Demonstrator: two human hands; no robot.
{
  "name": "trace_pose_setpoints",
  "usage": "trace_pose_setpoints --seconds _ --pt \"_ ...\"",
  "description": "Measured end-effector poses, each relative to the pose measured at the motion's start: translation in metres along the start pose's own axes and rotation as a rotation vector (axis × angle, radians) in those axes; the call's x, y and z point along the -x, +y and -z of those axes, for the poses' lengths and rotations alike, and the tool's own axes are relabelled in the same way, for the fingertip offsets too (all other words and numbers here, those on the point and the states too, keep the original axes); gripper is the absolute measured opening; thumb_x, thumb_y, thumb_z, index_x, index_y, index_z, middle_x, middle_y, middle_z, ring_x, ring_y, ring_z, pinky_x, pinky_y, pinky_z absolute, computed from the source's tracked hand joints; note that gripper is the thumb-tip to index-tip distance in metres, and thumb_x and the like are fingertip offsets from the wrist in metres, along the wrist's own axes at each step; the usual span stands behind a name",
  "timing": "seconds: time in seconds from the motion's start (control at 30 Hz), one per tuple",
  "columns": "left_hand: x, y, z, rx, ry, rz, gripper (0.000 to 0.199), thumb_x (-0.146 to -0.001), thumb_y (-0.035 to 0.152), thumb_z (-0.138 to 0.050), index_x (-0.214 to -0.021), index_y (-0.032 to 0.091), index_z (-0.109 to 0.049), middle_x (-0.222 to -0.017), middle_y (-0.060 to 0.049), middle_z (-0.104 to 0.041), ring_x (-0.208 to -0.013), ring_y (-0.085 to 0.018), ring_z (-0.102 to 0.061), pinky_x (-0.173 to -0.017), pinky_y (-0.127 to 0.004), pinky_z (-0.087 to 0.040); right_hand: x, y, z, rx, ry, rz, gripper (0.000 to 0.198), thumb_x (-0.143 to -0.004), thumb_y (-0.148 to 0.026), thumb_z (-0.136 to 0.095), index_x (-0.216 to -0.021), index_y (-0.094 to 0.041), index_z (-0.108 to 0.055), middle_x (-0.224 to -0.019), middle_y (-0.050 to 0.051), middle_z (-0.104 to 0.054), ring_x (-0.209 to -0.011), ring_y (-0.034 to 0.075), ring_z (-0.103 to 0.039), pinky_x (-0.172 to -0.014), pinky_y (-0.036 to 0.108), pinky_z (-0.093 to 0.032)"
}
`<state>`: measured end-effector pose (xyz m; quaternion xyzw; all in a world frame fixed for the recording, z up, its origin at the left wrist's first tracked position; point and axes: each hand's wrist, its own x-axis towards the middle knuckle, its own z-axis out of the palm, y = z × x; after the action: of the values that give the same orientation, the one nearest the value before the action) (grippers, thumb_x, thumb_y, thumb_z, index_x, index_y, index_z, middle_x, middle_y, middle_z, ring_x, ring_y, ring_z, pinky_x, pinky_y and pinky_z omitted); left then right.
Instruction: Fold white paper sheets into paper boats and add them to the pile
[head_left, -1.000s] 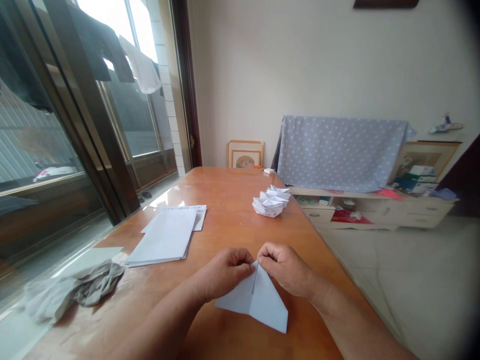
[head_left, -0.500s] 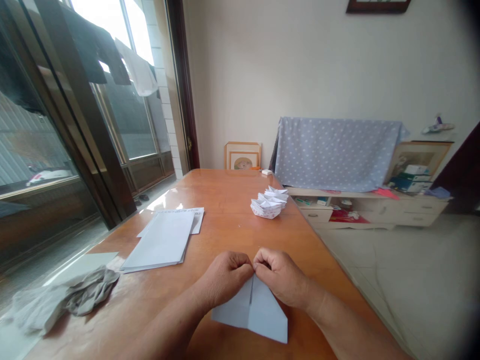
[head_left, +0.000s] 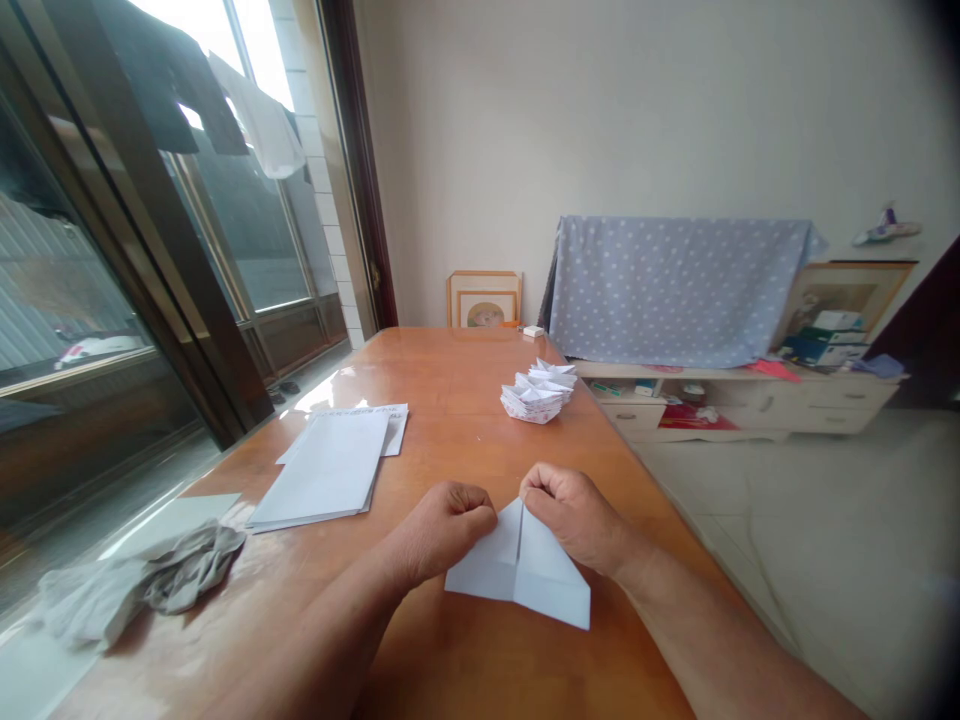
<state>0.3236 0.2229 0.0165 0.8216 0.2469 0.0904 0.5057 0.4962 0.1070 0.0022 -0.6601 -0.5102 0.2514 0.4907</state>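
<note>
A white sheet of paper, folded to a point at its far end with a slit down the middle, is held between my hands over the table. My right hand pinches it at the tip, thumb and fingers pressed together. On its left slanting side, my left hand is closed at the edge; the fingertips are partly hidden. Beyond them stands a cluster of folded paper boats, nested together.
A stack of white sheets lies on the wooden table at left. Nearer me is a crumpled grey cloth. A small white box sits at the far edge. Right of the table is a low white cabinet.
The folded sheet and my right hand have shifted away from me and slightly right. My left hand has parted from the right, down the paper's left edge. The view has tilted a little.
</note>
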Motion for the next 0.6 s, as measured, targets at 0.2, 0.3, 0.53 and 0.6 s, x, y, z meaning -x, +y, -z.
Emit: trace_pose_setpoints --seconds 0.2,0.3,0.53,0.6 --pt "0.004 0.005 0.004 -0.01 0.017 0.017 0.019 -0.078 0.027 -0.049 -0.062 0.017 -0.05 -0.062 0.003 -0.042 -0.059 -0.012 -0.04 -0.052 -0.024 -0.028 -0.003 0.003 0.011 -0.064 0.046 -0.028 0.011 -0.085 -0.026 -0.055 -0.076 -0.019 -0.056 -0.068 -0.004 -0.049 -0.06 0.01 -0.043 -0.052 0.021 -0.035" --pt "0.004 0.005 0.005 -0.018 0.028 0.004 0.018 -0.077 0.026 -0.05 -0.062 0.017 -0.053 -0.063 0.002 -0.046 -0.06 -0.012 -0.043 -0.054 -0.024 -0.03 -0.004 0.005 0.014 -0.09 0.06 -0.046 0.013 -0.086 -0.027 -0.055 -0.076 -0.019 -0.055 -0.068 -0.004 -0.048 -0.058 0.01 -0.043 -0.052 0.021 -0.035" --pt "0.006 0.005 0.008 -0.012 0.029 0.009 0.017 -0.077 0.025 -0.05 -0.063 0.017 -0.054 -0.063 0.002 -0.05 -0.061 -0.013 -0.045 -0.054 -0.024 -0.031 -0.004 0.005 0.015 -0.112 0.063 -0.066 0.014 -0.085 -0.029 -0.056 -0.076 -0.019 -0.056 -0.067 -0.004 -0.049 -0.059 0.01 -0.043 -0.05 0.021 -0.034" --pt "0.006 0.003 0.009 -0.015 0.021 0.011 0.017 -0.077 0.024 -0.05 -0.063 0.017 -0.055 -0.063 0.002 -0.053 -0.061 -0.014 -0.048 -0.055 -0.025 -0.032 -0.004 0.004 0.016 -0.117 0.078 -0.075 0.015 -0.085 -0.03 -0.056 -0.076 -0.019 -0.055 -0.067 -0.004 -0.048 -0.058 0.01 -0.042 -0.05 0.021 -0.034"
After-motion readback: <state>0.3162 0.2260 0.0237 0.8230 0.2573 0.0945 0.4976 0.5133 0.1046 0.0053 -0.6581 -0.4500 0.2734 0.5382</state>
